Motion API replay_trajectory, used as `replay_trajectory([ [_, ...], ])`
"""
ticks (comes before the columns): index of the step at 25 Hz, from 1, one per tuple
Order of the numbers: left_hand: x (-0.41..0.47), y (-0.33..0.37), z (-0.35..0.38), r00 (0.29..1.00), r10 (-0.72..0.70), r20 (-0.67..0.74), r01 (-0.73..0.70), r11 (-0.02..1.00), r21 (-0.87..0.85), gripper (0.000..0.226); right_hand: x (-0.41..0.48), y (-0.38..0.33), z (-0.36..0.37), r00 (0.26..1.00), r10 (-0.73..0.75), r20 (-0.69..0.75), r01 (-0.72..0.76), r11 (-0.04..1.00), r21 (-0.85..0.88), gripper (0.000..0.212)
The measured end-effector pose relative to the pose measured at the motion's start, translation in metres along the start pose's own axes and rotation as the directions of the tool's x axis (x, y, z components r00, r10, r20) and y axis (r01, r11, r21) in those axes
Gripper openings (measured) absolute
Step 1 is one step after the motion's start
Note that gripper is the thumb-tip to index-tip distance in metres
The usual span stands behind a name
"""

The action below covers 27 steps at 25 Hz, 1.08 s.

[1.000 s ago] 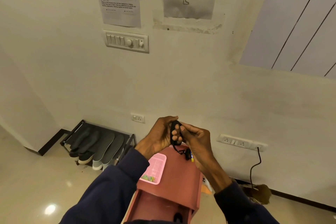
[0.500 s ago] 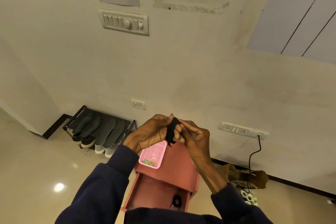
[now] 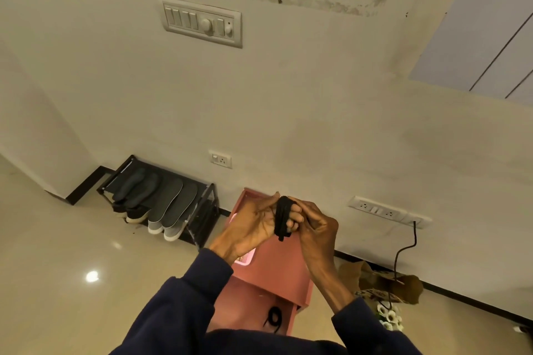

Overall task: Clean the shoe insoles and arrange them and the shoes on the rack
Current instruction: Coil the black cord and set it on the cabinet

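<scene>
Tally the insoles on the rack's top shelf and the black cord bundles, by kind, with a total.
Insoles: 4
Black cord bundles: 2, one between left hand and right hand, one in the drawer
Total: 6

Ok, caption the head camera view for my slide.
Left hand and right hand hold a coiled black lace over a pink cabinet; insoles rest on the rack.

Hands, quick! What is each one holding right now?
Left hand: holding a black lace wound round its fingers.
Right hand: pinching the same black lace.
</scene>
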<state>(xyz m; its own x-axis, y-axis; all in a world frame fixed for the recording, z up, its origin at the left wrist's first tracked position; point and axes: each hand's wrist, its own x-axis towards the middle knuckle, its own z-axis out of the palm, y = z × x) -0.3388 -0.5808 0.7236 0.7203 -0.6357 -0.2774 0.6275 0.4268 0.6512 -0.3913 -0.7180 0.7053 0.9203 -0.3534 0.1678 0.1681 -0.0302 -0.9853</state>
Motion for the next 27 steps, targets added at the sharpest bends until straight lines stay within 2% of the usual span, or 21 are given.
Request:
replay_trajectory([
  [2,-0.005,0.011,-0.020,0.992,-0.032,0.125,0.039,0.998,-0.057,0.037,0.001,0.004,0.005,0.999,-0.008,0.035,0.010,0.999,-0.036,0.039],
  [4,-0.010,0.018,-0.036,0.991,-0.014,0.134,0.020,0.999,-0.042,0.036,0.002,0.003,0.022,0.999,0.002,0.053,0.000,0.999,-0.052,0.051],
  [6,-0.012,0.025,-0.045,0.999,0.018,0.037,-0.016,0.999,-0.052,0.034,0.004,0.003,0.046,0.998,0.033,0.057,-0.029,0.998,-0.060,0.054],
  [9,-0.009,0.032,-0.058,0.977,0.033,-0.212,-0.053,0.995,-0.088,0.034,0.009,0.002,0.076,0.995,0.030,0.094,-0.017,0.991,-0.135,0.038],
  [12,-0.003,0.042,-0.077,0.933,0.054,-0.355,-0.060,0.998,-0.006,0.034,0.016,0.005,0.105,0.995,0.012,0.097,0.010,0.975,-0.224,0.029],
  [14,0.001,0.042,-0.094,0.912,0.073,-0.403,-0.052,0.997,0.062,0.034,0.017,0.014,0.120,0.996,0.025,0.086,0.001,0.956,-0.292,0.032],
  [16,0.004,0.040,-0.117,0.939,-0.012,-0.343,0.026,0.999,0.037,0.036,0.014,0.031,0.127,0.993,0.112,0.037,-0.099,0.960,-0.262,0.034],
  [18,0.007,0.034,-0.150,0.962,-0.210,-0.175,0.203,0.978,-0.057,0.038,0.006,0.056,0.125,0.961,0.270,-0.051,-0.275,0.951,-0.140,0.029],
  [20,0.014,0.016,-0.188,0.939,-0.344,-0.014,0.339,0.931,-0.137,0.039,-0.008,0.088,0.118,0.907,0.410,-0.100,-0.417,0.907,-0.062,0.023],
  [22,0.021,-0.014,-0.222,0.912,-0.407,0.053,0.410,0.899,-0.155,0.034,-0.027,0.127,0.112,0.849,0.509,-0.138,-0.519,0.853,-0.047,0.022],
  [25,0.036,-0.070,-0.263,0.870,-0.494,-0.008,0.486,0.858,-0.167,0.030,-0.052,0.192,0.107,0.775,0.599,-0.200,-0.619,0.783,-0.056,0.019],
  [27,0.051,-0.114,-0.287,0.829,-0.530,-0.177,0.513,0.848,-0.137,0.024,-0.067,0.240,0.104,0.725,0.651,-0.227,-0.678,0.733,-0.063,0.017],
])
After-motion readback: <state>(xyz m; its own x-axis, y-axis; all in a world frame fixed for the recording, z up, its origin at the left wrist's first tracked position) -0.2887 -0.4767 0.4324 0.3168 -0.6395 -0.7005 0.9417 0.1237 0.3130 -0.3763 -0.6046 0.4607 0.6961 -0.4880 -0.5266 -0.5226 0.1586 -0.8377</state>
